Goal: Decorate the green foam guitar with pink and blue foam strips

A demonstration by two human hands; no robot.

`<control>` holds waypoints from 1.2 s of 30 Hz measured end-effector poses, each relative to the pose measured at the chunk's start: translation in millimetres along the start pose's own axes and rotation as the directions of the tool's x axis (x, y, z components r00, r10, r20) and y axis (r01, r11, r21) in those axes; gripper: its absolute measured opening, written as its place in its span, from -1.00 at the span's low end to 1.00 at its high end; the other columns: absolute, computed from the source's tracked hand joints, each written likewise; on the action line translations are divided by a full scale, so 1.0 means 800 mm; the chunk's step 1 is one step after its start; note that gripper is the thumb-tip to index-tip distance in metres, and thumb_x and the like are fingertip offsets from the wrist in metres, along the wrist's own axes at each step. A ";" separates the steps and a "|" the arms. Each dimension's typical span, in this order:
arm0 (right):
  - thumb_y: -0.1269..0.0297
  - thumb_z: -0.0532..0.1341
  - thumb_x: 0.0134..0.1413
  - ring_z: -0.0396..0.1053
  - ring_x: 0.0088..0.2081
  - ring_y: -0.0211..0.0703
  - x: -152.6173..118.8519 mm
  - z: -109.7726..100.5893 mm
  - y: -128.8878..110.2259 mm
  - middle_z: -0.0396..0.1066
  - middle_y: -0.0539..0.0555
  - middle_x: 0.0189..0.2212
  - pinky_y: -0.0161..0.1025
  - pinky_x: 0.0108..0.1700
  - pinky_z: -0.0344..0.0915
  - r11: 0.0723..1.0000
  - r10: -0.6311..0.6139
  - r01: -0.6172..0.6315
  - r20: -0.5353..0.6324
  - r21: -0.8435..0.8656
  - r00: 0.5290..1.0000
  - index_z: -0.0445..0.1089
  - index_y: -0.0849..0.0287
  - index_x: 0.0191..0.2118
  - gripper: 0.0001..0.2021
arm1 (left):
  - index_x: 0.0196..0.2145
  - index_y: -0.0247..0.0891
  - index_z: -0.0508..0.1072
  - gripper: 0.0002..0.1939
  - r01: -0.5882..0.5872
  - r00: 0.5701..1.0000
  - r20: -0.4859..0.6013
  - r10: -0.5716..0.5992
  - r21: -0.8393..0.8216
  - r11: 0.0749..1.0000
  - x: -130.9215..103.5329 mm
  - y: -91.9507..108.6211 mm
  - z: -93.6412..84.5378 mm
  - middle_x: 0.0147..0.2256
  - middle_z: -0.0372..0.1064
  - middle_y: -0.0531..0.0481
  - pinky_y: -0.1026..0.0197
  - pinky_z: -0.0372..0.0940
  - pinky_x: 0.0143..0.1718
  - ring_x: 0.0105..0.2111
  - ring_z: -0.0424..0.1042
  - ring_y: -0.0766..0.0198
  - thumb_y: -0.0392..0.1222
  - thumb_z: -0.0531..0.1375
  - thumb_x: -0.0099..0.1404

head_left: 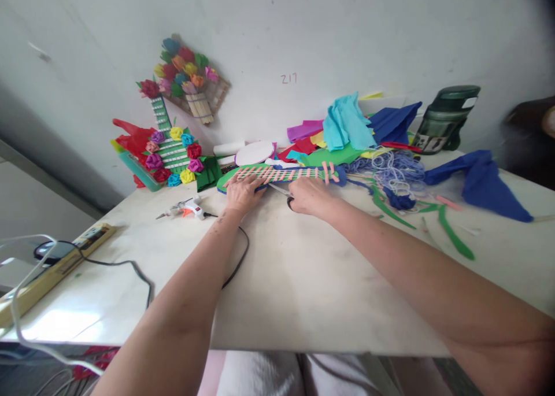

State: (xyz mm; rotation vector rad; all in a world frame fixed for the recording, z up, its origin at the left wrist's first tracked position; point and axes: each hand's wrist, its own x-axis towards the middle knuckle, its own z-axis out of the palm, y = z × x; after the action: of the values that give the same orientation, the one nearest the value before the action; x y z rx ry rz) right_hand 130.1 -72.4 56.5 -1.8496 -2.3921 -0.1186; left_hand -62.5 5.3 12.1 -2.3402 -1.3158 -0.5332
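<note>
A craft guitar [299, 175] in green and blue, with pale pink strips across it and white strings along it, lies on the table. My left hand [243, 193] is on its rounded left end, fingers over the top and thumb by the near edge. In my right hand [310, 196] is a pair of scissors [280, 190], gripped by the dark handles. Their blades point left and meet the guitar's near edge; whether they are apart I cannot tell. Just left of my left hand lies a white glue gun [195, 207].
Behind stand a flowered guitar craft [173, 153] and a paper bouquet [186, 75]. To the right are coloured paper [349, 123], tangled yarn [399, 170], green scraps [455, 234] and a dark green bottle [446, 118]. A power strip [65, 263] with cables lies left.
</note>
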 end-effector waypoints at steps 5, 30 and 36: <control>0.34 0.12 -0.09 0.42 -0.20 0.07 0.003 0.007 0.002 0.47 0.28 -0.27 -0.16 -0.25 0.29 1.000 -0.030 0.030 -0.009 0.008 1.000 0.47 0.25 -0.22 -0.72 | 0.03 -0.07 0.38 -0.63 -0.052 0.998 -0.046 0.052 -0.002 0.999 0.002 0.002 0.006 0.01 0.36 0.01 0.04 -0.03 0.17 0.03 0.30 0.17 -0.06 0.01 0.29; 0.36 0.15 -0.17 0.39 -0.16 0.06 -0.004 -0.027 0.006 0.47 0.25 -0.21 -0.15 -0.20 0.26 1.000 0.023 -0.024 0.034 0.018 0.999 0.48 0.23 -0.21 -0.68 | -0.06 -0.02 0.46 -0.65 0.137 0.986 -0.093 -0.142 -0.052 0.989 0.010 -0.001 0.006 -0.05 0.41 0.06 0.14 0.21 -0.02 -0.04 0.37 0.18 -0.03 0.00 0.29; 0.34 0.12 -0.11 0.38 -0.15 0.04 -0.002 -0.018 0.000 0.46 0.26 -0.20 -0.16 -0.18 0.25 1.000 0.017 -0.017 0.007 0.025 1.000 0.47 0.24 -0.19 -0.68 | -0.04 -0.02 0.44 -0.65 0.139 0.986 -0.082 -0.143 -0.048 0.989 0.011 -0.003 0.005 -0.03 0.39 0.08 0.14 0.21 -0.01 -0.03 0.36 0.19 -0.04 0.00 0.29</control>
State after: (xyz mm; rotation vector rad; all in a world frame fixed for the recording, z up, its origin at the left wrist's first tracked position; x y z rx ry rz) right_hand 131.4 -75.8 70.2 -1.8624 -2.3704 -0.0800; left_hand -59.6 14.6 13.2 -2.2421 -1.4506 -0.7033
